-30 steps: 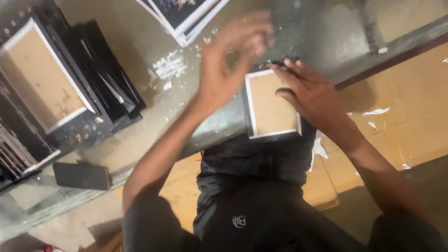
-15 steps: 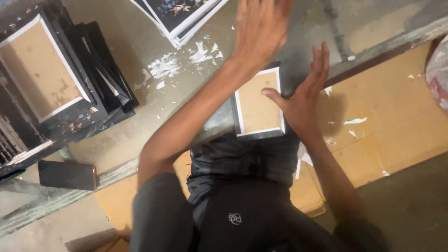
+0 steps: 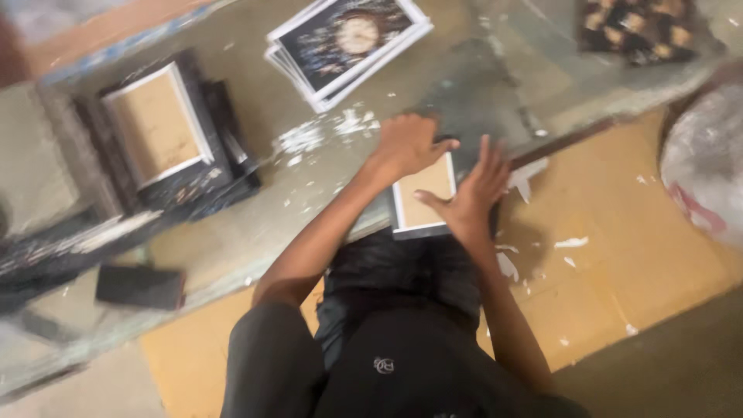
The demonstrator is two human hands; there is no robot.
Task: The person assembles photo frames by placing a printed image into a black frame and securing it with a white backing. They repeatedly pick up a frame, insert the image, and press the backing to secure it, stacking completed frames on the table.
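Hands are both down on a small frame lying back-side up, brown backing board with a white border, right at the near edge of the glass-topped table. Left hand is curled, knuckles bent, pressing at the frame's top edge; can't tell if it's pinching anything small, too blurry. Right hand is open, fingers spread flat across the frame's right side, holding it down rather than gripping. My worry: that frame overhangs the table edge a bit toward the person's lap, so a hard push from the left hand could skid it off onto the yellow floor. Glass surface looks slick, plus there are white scraps scattered about, which won't help grip. Stack of dark frames sits well apart to the left, a pile of printed pictures further back, and a dark flat block near the table's front edge.
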